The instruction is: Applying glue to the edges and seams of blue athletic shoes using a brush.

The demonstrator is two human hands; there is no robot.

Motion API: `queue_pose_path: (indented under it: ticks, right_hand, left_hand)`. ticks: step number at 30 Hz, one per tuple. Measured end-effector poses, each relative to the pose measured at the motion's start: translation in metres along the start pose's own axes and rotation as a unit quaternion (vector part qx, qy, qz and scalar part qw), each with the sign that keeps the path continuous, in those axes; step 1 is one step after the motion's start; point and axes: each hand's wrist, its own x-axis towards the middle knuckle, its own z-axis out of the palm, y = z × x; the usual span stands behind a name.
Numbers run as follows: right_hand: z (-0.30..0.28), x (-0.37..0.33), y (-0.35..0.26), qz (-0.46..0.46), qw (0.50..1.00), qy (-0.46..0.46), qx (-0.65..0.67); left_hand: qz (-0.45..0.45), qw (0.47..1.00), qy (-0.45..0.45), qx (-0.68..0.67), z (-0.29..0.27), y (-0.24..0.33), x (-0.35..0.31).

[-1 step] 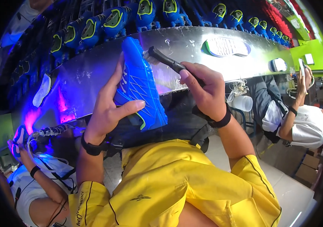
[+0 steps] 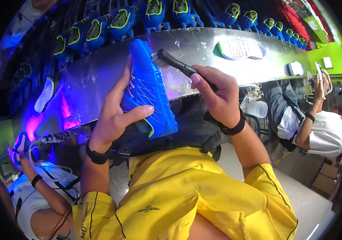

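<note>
My left hand (image 2: 119,108) is closed round a blue shoe upper (image 2: 149,94), its thumb lying across the side near the heel. The upper is tilted, toe up and away from me, with yellow-green trim at the collar. In my right hand (image 2: 217,90) is a brush (image 2: 176,64) with a black handle, gripped between thumb and fingers. Its pale bristles meet the upper's right edge near the toe; whether they press on it I cannot tell.
Beyond my hands runs a metal bench (image 2: 111,64), with a white shoe sole (image 2: 241,49) at right and another sole (image 2: 44,95) at left. Blue shoe uppers (image 2: 153,10) stand in a row along the back. One co-worker (image 2: 319,128) is at right, another (image 2: 43,192) at lower left.
</note>
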Motion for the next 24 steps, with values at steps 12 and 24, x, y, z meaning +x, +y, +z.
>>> queue_pose_path:
  ticks: [12, 24]
  right_hand:
    - [-0.013, -0.016, -0.008, 0.006, 0.998, -0.054, 0.026]
    - [-0.037, -0.026, -0.010, 0.027, 0.993, -0.109, 0.027]
  left_hand:
    - [-0.028, 0.998, 0.043, -0.045, 0.001, 0.010, 0.004]
    - [-0.038, 0.995, 0.079, -0.056, 0.000, 0.017, 0.017]
